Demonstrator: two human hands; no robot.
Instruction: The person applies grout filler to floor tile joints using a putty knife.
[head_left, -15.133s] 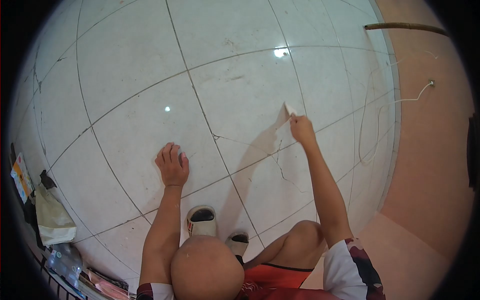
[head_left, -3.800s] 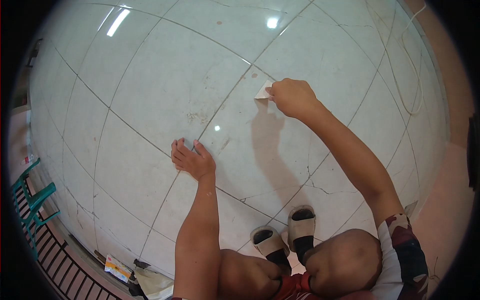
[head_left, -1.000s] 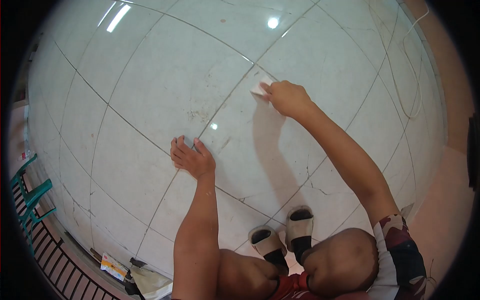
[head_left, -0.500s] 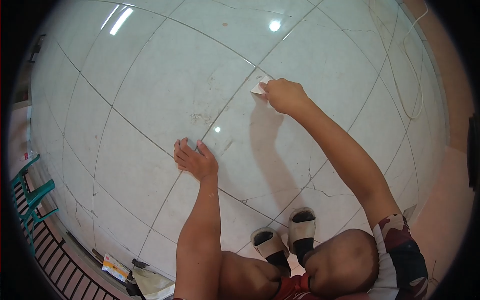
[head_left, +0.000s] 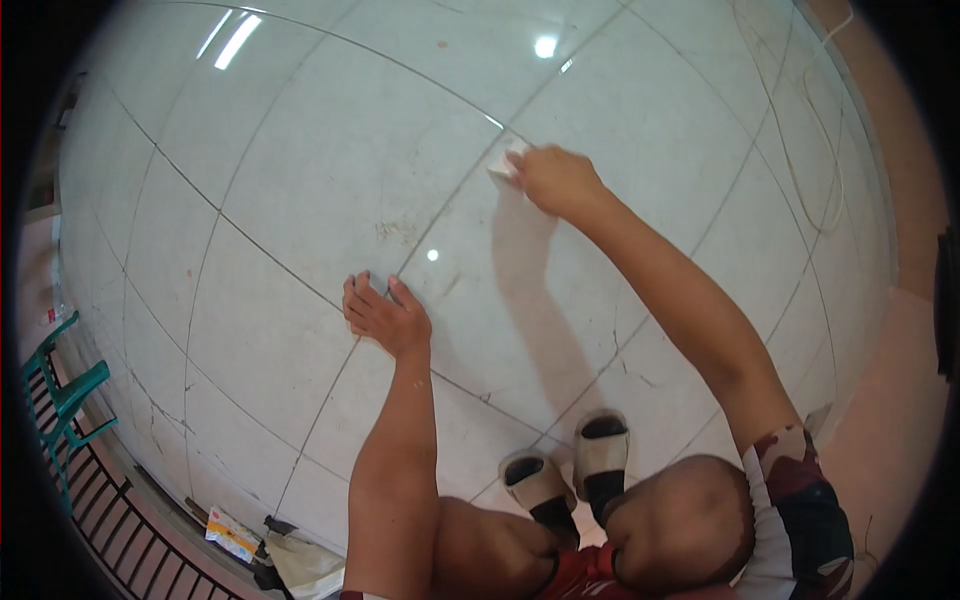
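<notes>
My right hand (head_left: 555,180) reaches far forward, its fingers closed on a small, flat white piece (head_left: 500,170). The piece is against the glossy tiled floor (head_left: 300,180), close to where grout lines cross; its exact kind is too small and blurred to make out. Nearer to me, my left hand (head_left: 390,315) rests on the tiles with its fingers apart and holds nothing. Just beyond its fingertips lies a patch of brownish crumbs or dirt marks (head_left: 396,232). My right arm casts a shadow on the floor below it.
My slippered feet (head_left: 603,450) are on the tiles between my arms. A green plastic chair (head_left: 75,385) and a dark railing (head_left: 120,540) stand at left. A colourful packet (head_left: 232,535) and a pale bag (head_left: 300,568) lie lower left. A thin white cable (head_left: 800,190) loops at right.
My right hand has slid slightly left over the floor with the white piece. The left hand stays in place on the tiles, and the whole view has shifted a little.
</notes>
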